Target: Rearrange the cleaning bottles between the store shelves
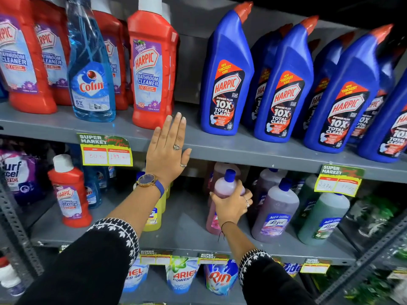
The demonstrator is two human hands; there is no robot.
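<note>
On the middle shelf [189, 219], right hand [231, 204] grips pink bottle [226, 183].

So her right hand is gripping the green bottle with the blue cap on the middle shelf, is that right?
Not quite. In the head view the right hand grips the pink bottle with the blue cap on the middle shelf; the green bottle stands untouched further right.

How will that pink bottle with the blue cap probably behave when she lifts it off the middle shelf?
The pink bottle looks nearly full of liquid, so probably heavy for its size. The right hand grips only its rounded shoulder, and smooth plastic there may slip. It is tall and narrow, so a nudge could tip it toward the purple bottle beside it.
</note>
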